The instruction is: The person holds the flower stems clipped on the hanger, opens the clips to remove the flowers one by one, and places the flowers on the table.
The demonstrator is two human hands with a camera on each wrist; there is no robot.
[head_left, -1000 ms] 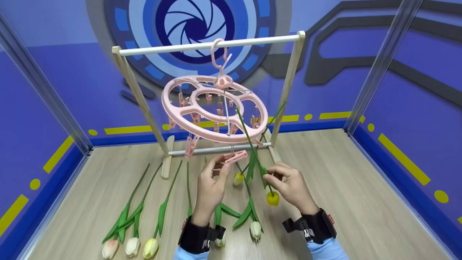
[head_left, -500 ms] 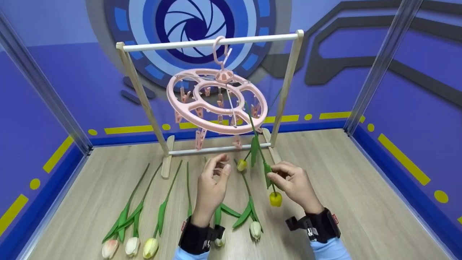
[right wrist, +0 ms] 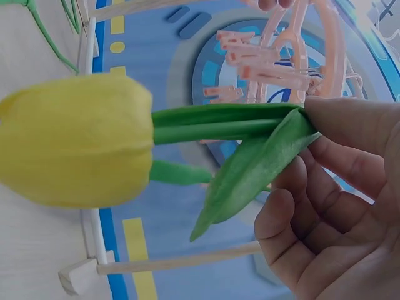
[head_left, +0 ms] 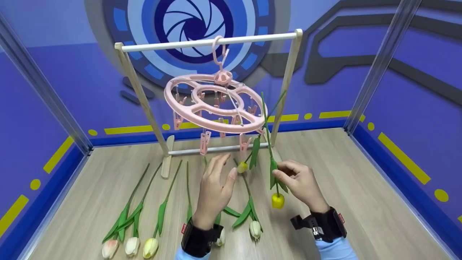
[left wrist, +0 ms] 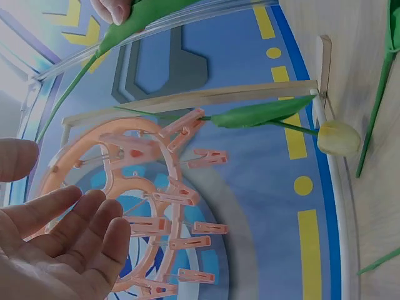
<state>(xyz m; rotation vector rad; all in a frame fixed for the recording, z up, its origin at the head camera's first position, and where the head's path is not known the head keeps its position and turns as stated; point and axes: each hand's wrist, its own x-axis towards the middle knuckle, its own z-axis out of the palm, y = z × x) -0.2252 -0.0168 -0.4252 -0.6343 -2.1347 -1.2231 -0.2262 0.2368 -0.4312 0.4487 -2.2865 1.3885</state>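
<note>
In the head view my right hand (head_left: 301, 184) pinches the stem and leaves of a yellow tulip (head_left: 277, 201). The flower hangs head down with its stem pointing up past the rim of a round pink clip hanger (head_left: 196, 119). My left hand (head_left: 214, 193) is held below the hanger, fingers spread and holding nothing. A pink clothespin (head_left: 244, 142) dangles above it, apart from the fingers. Another pale yellow tulip (left wrist: 337, 138) hangs upside down, its stem at a clip on the hanger's right side. The right wrist view shows thumb and fingers (right wrist: 350, 125) at the leaf base.
The hanger hooks over the white bar (head_left: 169, 45) of a wooden stand (head_left: 287, 83). Several tulips lie on the table (head_left: 361, 202), among them a pinkish one (head_left: 110, 249) at left and a white one (head_left: 255, 230) in front. Blue patterned walls (head_left: 426, 90) enclose the table.
My left hand has let go of a pink clothespin, and its fingers have spread. The hanger has swung up and turned. My right hand has moved slightly right with the yellow tulip, whose stem stands more upright.
</note>
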